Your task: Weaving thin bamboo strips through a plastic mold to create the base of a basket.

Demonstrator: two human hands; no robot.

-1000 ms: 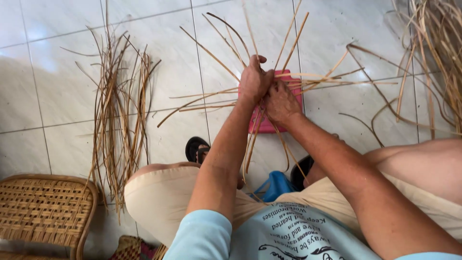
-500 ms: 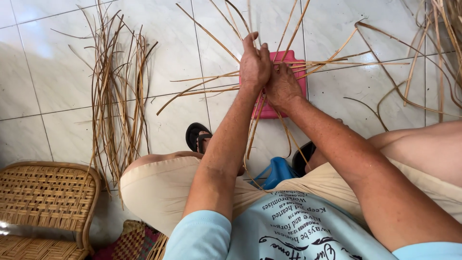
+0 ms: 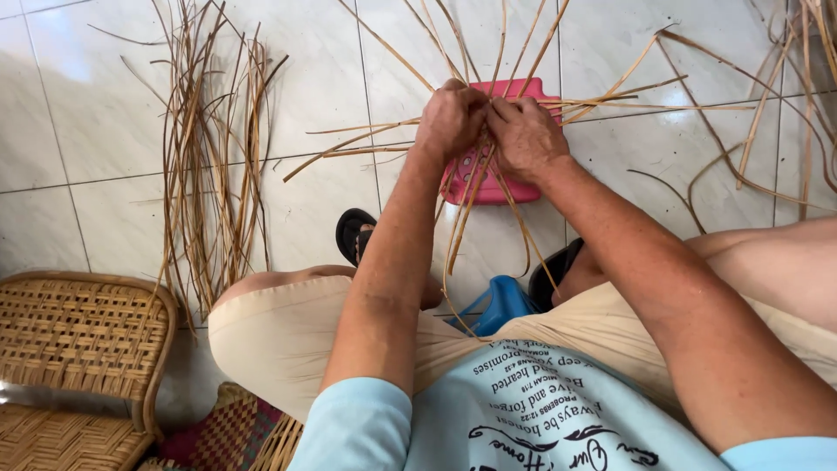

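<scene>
At seven o'clock sits a finished woven rattan chair [image 3: 78, 349]. Centre, both hands, left hand [image 3: 449, 122] and right hand [image 3: 523, 135], pinch crossing cane strips [image 3: 488, 201] over a pink stool [image 3: 493, 179]; weaving looks barely begun. Spare strips [image 3: 209, 166] lie at ten o'clock.

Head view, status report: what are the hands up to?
Left hand and right hand both gripping crossed cane strips. Pink stool underneath. Nothing in the way.

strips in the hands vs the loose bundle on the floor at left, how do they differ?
The strips in the hands cross and fan out in many directions over a pink stool; the loose bundle lies roughly parallel on the tiles. The left hand and right hand grip the first; nothing touches the bundle. Both look tan and thin.
</scene>
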